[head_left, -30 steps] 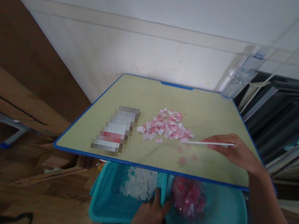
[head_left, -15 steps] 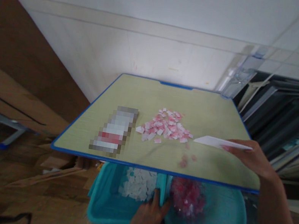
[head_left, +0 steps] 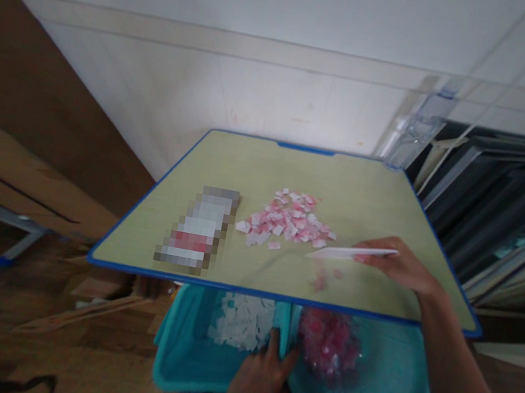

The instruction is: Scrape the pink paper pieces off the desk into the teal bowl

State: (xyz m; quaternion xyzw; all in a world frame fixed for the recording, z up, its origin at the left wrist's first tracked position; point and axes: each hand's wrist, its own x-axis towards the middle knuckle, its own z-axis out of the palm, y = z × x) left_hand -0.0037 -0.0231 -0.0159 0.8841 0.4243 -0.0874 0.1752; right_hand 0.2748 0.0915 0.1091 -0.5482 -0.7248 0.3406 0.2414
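My right hand (head_left: 390, 263) is closed around a thin, flat white scraper-like piece (head_left: 341, 252). Its pointed edge hangs low over the table, just right of a heap of small pink-and-white paper squares (head_left: 289, 218). Below the table's front edge, my left hand (head_left: 255, 381) pinches the side rim of a rectangular teal tray (head_left: 192, 364), index finger on the tray's inner side and thumb on the outer side. White paper bits (head_left: 243, 322) lie in that tray. Beside it, a round teal tray (head_left: 386, 388) holds a pink, shiny, blurred bundle (head_left: 328, 343).
A pixelated phone-like object (head_left: 199, 226) rests on the left of the blue-edged folding table (head_left: 229, 157). Pink smudges (head_left: 320, 280) mark its front. A clear plastic bottle (head_left: 413, 135) stands at the back right corner. Dark flat panels (head_left: 509, 179) lean at right.
My right hand has moved left with the white piece, bringing its tip closer to the paper heap. The left hand stays on the tray rim. The view has shifted slightly.
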